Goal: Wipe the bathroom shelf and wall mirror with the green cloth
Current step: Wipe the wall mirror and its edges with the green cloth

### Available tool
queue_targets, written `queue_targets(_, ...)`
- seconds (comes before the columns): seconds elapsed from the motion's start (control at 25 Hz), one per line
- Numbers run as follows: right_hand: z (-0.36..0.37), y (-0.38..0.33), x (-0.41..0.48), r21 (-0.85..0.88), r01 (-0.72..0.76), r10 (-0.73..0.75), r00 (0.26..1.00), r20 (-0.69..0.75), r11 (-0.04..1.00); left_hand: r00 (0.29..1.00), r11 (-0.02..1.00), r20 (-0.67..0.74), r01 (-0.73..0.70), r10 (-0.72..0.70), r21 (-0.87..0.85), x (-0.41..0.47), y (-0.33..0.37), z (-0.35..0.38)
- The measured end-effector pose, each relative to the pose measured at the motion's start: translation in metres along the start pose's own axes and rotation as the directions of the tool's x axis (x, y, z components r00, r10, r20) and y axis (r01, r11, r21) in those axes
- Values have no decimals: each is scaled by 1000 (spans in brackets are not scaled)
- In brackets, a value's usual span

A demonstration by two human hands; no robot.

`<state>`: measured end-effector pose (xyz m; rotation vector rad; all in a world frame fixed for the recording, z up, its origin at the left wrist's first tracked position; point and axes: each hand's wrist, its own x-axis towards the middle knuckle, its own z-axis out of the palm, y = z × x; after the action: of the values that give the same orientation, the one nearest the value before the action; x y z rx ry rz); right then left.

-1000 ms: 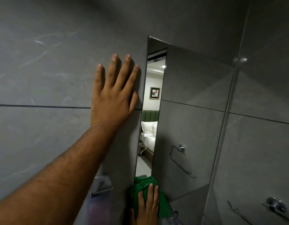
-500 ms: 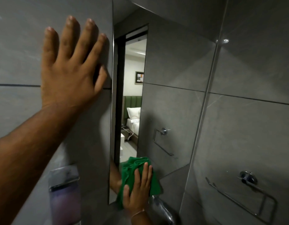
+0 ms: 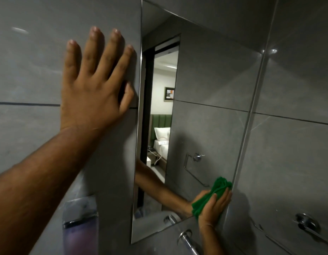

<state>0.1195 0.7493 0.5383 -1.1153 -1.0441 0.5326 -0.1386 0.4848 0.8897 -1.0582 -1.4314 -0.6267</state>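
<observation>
Left grip (image 3: 93,89) released: palm flat on the grey wall tile (image 3: 30,70), fingers spread, just left of the mirror (image 3: 205,89) edge. Right grip (image 3: 213,208) also released, with straight fingers pressing the bunched green cloth (image 3: 217,190) against the glass. Cloth sits at the mirror's lower right corner, touching its right edge. Forearm reflected in the glass. Chrome towel ring (image 3: 306,225) on the wall at lower right.

Left hand (image 3: 89,96), right hand (image 3: 213,207) flat.
</observation>
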Motion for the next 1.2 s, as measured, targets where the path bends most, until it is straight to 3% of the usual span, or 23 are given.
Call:
queue_targets(0.08, -5, 0, 27, 5, -53, 53, 998, -19, 999, 1000, 1000, 4, 7, -7, 11, -1, 1, -1)
queue_targets(0.44, -1, -33, 55, 18, 39, -38, 999, -31, 999, 1000, 999, 6, -12, 12, 39, 0, 2, -3)
queue_targets(0.76, 10, -168, 140, 45, 231, -230, 973, -23, 972, 999, 1000, -45, -28, 29, 10, 0, 0, 3)
queue_targets(1.2, 21, -375, 228, 36, 291, -291, 957, -5, 956, 991, 999, -123, -50, 50, 2, 2, -1, 8)
